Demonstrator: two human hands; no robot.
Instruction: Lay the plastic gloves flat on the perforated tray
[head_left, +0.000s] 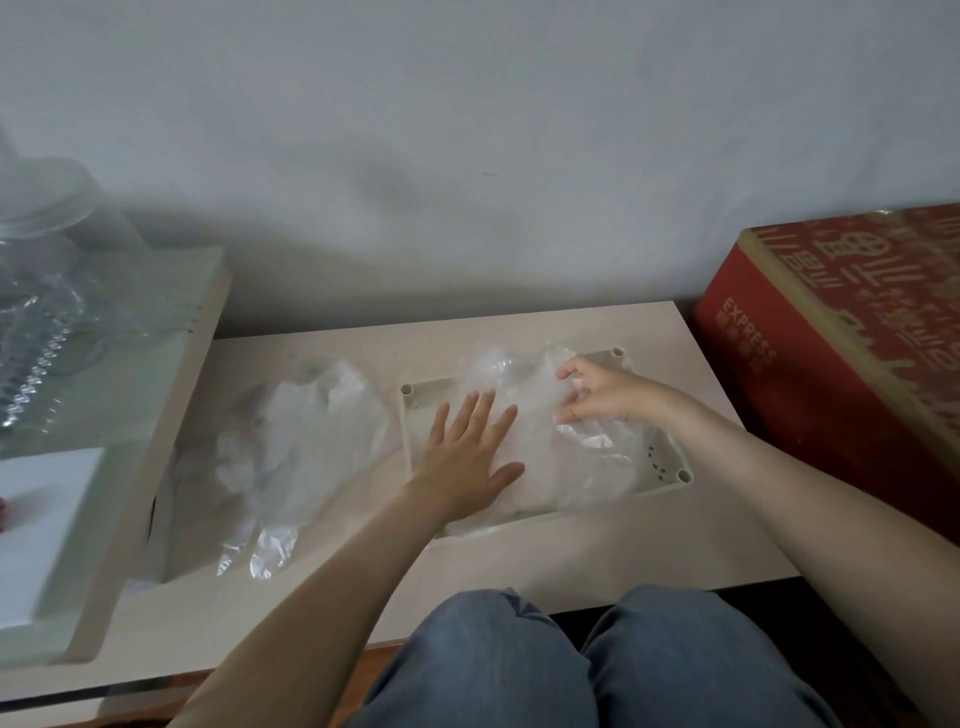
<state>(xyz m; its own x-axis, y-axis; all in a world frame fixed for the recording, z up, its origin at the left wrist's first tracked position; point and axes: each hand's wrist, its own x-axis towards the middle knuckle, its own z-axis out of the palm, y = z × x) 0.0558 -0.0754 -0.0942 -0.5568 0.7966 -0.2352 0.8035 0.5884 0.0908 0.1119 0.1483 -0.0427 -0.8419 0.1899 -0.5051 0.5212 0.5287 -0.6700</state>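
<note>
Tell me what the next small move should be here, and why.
Probably the right hand should draw the plastic it pinches outward toward the right edge of the tray while the left hand presses flat on the glove: that side looks wrinkled and raised, not yet flat.

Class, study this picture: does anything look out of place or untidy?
Yes. A crumpled heap of plastic gloves lies on the table left of the perforated tray, not on it. The glove on the tray looks wrinkled.

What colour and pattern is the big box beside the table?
The box is red, with gold edging and gold printed characters, seen in the head view.
</note>
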